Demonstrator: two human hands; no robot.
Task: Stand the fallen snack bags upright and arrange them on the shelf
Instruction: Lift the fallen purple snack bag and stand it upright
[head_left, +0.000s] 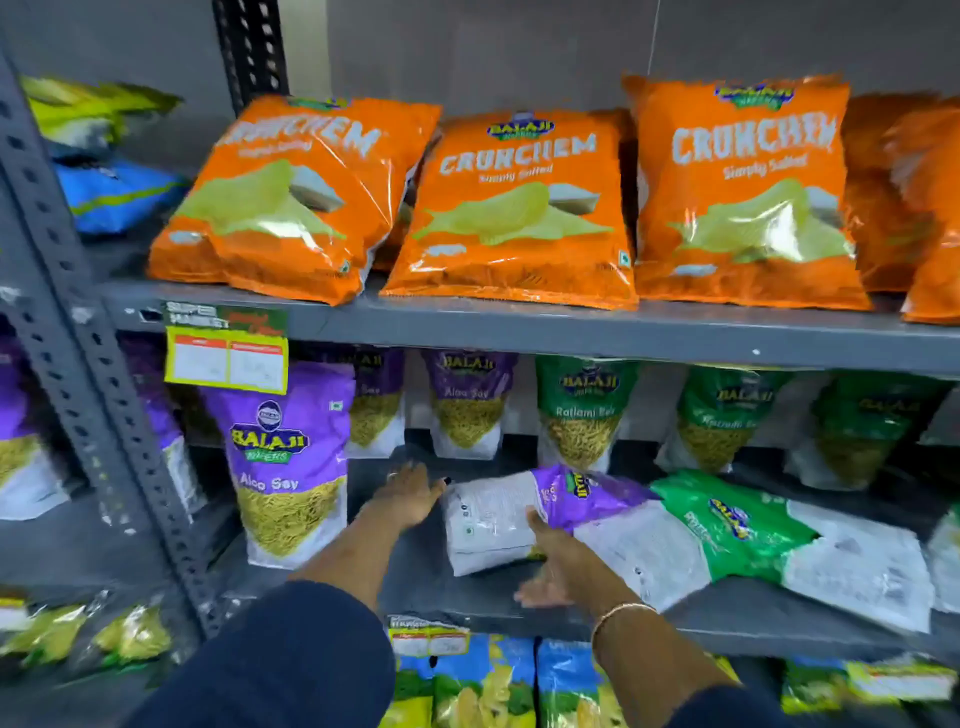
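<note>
On the middle shelf (415, 587) a purple Aloo Sev bag (488, 519) lies flat, white back up, its top pointing right. Beside it on the right a green bag (727, 530) also lies flat, partly overlapped by the purple one. My left hand (410, 493) is open, palm down, fingertips at the purple bag's left end. My right hand (556, 561) is open at that bag's front edge, thumb resting on it. One purple Aloo Sev bag (288, 457) stands upright at the front left. Purple (467, 405) and green (582, 410) bags stand along the back.
Orange Crunchem bags (514, 208) fill the shelf above, whose front lip (519, 327) hangs over my hands. A slotted metal post (88, 364) and a yellow price tag (226, 358) are at the left. More bags sit on the shelf below (483, 686).
</note>
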